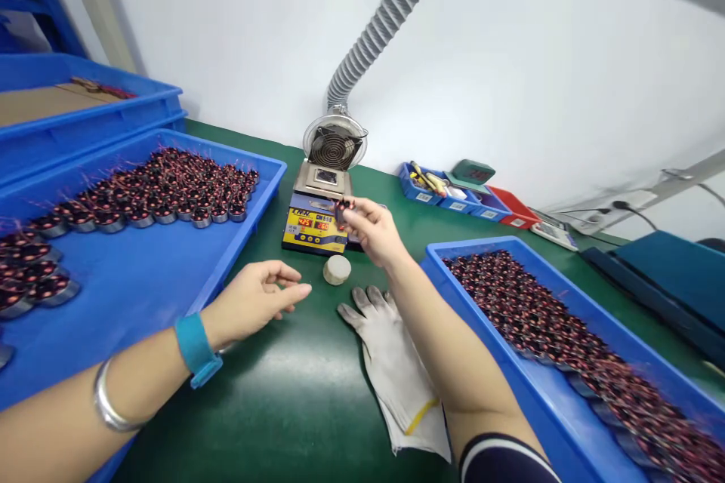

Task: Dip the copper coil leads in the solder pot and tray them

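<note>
My right hand [371,230] grips a small motor stator [343,210] with dark and reddish windings between thumb and fingers. It is held in front of the yellow and blue solder pot unit [313,225], whose red digits glow. My left hand [266,294] hangs over the green table with thumb and fingers apart and nothing in it. Just right of its fingertips stands a round pale block [337,269]. A pair of white work gloves [393,362] with greyed fingertips lies below my right forearm.
On the left, a blue tray [164,272] carries many wound stators; another blue tray [470,317] of them stands on the right. Behind the unit, a round fume hood [335,143] joins a grey hose [390,19]. Small bins [453,200] sit by the wall.
</note>
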A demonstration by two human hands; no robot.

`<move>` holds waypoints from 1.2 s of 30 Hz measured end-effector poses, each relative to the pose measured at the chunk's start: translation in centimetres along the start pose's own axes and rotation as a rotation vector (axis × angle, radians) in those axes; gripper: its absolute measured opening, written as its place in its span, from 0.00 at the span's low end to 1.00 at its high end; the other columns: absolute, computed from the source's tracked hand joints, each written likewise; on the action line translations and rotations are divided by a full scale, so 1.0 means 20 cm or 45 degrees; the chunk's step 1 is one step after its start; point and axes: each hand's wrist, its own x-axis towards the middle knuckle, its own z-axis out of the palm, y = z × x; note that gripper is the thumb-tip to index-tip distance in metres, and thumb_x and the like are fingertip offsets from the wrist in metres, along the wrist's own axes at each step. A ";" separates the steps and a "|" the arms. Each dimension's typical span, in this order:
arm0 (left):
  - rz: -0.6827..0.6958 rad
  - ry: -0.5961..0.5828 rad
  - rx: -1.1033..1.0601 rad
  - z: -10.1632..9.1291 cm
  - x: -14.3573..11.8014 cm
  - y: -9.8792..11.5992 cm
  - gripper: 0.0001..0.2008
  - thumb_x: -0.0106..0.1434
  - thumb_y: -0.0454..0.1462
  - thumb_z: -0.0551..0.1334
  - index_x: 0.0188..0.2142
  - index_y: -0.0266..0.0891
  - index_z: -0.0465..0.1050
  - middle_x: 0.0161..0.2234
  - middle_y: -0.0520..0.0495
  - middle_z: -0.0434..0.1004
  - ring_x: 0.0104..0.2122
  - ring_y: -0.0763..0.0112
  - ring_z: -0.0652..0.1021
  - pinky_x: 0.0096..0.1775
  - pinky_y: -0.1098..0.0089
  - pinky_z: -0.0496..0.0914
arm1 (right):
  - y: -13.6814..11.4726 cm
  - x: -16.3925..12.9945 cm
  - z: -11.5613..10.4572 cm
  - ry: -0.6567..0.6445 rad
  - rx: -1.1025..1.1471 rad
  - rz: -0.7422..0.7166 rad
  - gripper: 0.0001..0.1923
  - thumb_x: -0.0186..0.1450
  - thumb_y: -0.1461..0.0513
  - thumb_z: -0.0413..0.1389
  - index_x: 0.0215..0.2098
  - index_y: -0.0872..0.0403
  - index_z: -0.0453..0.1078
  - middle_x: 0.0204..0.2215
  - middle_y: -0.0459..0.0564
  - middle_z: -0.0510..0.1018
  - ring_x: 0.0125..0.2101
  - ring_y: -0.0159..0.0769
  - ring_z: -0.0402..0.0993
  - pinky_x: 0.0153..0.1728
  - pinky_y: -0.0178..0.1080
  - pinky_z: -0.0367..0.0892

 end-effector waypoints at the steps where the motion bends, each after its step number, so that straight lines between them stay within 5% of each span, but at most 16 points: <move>1: -0.037 -0.065 0.070 0.00 0.01 -0.02 0.21 0.46 0.45 0.67 0.36 0.33 0.70 0.27 0.50 0.73 0.24 0.73 0.73 0.26 0.72 0.65 | -0.03 0.07 -0.04 0.025 -0.055 0.000 0.23 0.45 0.53 0.67 0.36 0.53 0.71 0.30 0.45 0.77 0.27 0.27 0.72 0.27 0.30 0.67; 6: -0.059 -0.121 0.251 -0.04 0.08 -0.09 0.25 0.47 0.50 0.65 0.38 0.33 0.70 0.33 0.47 0.73 0.25 0.73 0.69 0.29 0.70 0.63 | -0.12 0.43 -0.16 0.220 -0.422 0.072 0.11 0.55 0.56 0.60 0.30 0.56 0.70 0.24 0.44 0.73 0.18 0.21 0.62 0.17 0.26 0.55; 11: -0.032 -0.118 0.258 -0.06 0.12 -0.11 0.27 0.46 0.50 0.65 0.39 0.32 0.70 0.34 0.45 0.73 0.29 0.70 0.71 0.32 0.69 0.64 | -0.14 0.60 -0.14 0.315 -0.703 0.135 0.13 0.63 0.58 0.53 0.24 0.57 0.65 0.19 0.44 0.70 0.16 0.21 0.58 0.16 0.26 0.53; 19: 0.020 -0.051 0.306 -0.06 0.13 -0.09 0.24 0.46 0.48 0.65 0.37 0.33 0.71 0.33 0.45 0.74 0.27 0.70 0.71 0.26 0.72 0.61 | -0.12 0.65 -0.10 0.295 -0.965 0.153 0.14 0.63 0.59 0.54 0.22 0.58 0.65 0.16 0.45 0.67 0.16 0.23 0.58 0.16 0.27 0.53; 36: 0.051 -0.071 0.350 -0.06 0.13 -0.09 0.25 0.46 0.49 0.64 0.38 0.32 0.71 0.34 0.43 0.74 0.28 0.70 0.72 0.27 0.71 0.62 | -0.09 0.67 -0.09 0.290 -0.966 0.172 0.14 0.60 0.57 0.58 0.22 0.59 0.67 0.15 0.45 0.68 0.16 0.22 0.59 0.19 0.28 0.56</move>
